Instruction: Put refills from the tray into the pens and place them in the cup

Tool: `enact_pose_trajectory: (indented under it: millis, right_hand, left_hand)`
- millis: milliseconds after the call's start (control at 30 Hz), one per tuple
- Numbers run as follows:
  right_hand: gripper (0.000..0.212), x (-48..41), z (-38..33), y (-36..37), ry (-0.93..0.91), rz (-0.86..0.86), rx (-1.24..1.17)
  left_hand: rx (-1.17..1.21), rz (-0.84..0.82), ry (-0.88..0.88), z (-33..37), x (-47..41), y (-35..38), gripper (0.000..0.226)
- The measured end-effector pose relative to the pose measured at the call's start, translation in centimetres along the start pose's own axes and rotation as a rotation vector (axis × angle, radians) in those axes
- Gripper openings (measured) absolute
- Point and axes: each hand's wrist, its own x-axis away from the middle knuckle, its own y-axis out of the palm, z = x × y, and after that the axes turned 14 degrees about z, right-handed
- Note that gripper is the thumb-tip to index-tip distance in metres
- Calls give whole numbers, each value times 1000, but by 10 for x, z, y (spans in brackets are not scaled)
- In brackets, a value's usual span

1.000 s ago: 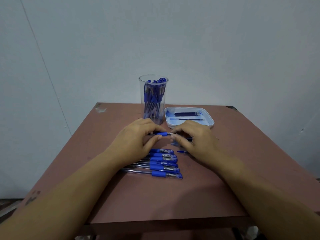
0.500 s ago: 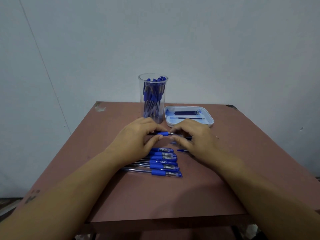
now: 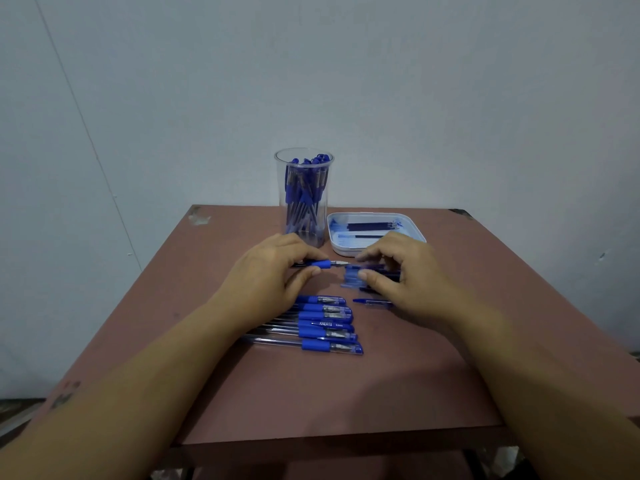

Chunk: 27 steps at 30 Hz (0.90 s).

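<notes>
My left hand [image 3: 273, 271] grips a clear pen [image 3: 323, 264] by its blue grip, held level above the table with the metal tip pointing right. My right hand [image 3: 401, 271] is just right of that tip, its thumb and fingers pinching a translucent blue pen cap [image 3: 351, 271]; the cap is blurred. More caps lie hidden under that hand. The white tray [image 3: 346, 252] behind my right hand holds dark refills [image 3: 372, 225]. The clear cup [image 3: 304, 168], left of the tray, is packed with several blue pens.
A row of several capped pens [image 3: 325, 323] lies on the brown table [image 3: 311, 393] below my left hand. A small blue pen part [image 3: 372, 302] lies beside the row, under my right hand. A pale wall stands behind the table.
My right hand has come off the pen tip and shifted slightly right and down onto the caps. My left hand holds the pen as before.
</notes>
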Motion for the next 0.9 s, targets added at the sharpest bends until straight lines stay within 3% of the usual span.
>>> enact_pose_trajectory:
  millis: [200,333,533,900]
  right_hand:
    - [13,4,0,-11,10,-279,95]
    - [11,3,0,-10,22,-342,164]
    - [12,1,-5,-8,124,-163,21]
    - [20,2,-13,14,59,-52,-163]
  left_hand:
    - [5,-14,-31,-4,1,0,21]
    - [6,-16,-37,-4,1,0,21]
    - [25,-22,-20,-5,1,0,22]
    - [109,59,16,0,1,2,24]
